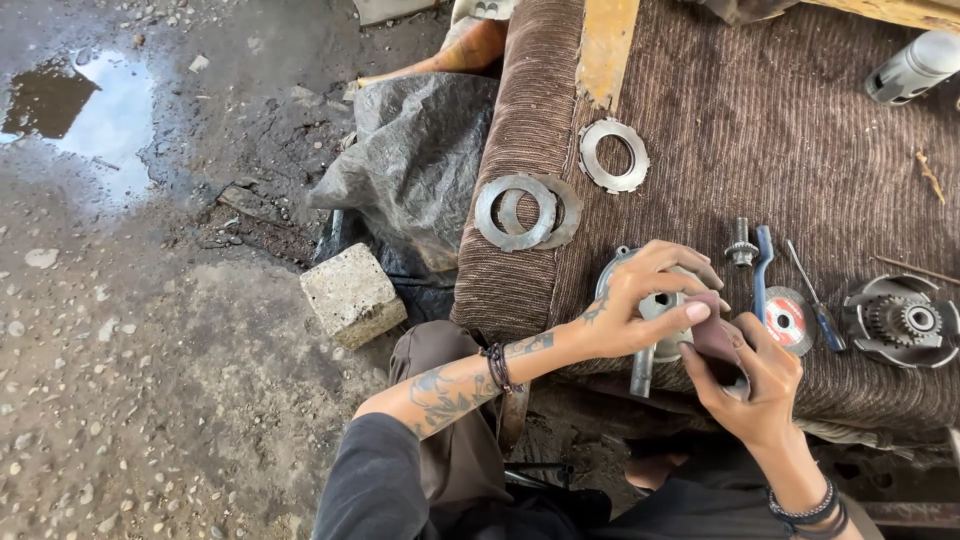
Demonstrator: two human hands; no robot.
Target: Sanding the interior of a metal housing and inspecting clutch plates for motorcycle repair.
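Note:
My left hand [645, 305] grips a grey round metal part [655, 305] with a short shaft [641, 372] hanging below it, at the front edge of a brown ribbed cushion [760, 130]. My right hand [750, 385] pinches a small piece of dark reddish sandpaper [716, 338] and presses it against the part's right side. Both wrists wear dark bracelets.
On the cushion lie a stacked pair of metal rings [525, 212], a notched ring [613, 155], a small bolt piece [741, 245], a blue-handled brush [763, 270], a screwdriver [815, 297], a grinding disc [787, 320], a geared hub [903, 320]. A stone block [352, 293], a tarp [415, 160] and a puddle [85, 105] sit left.

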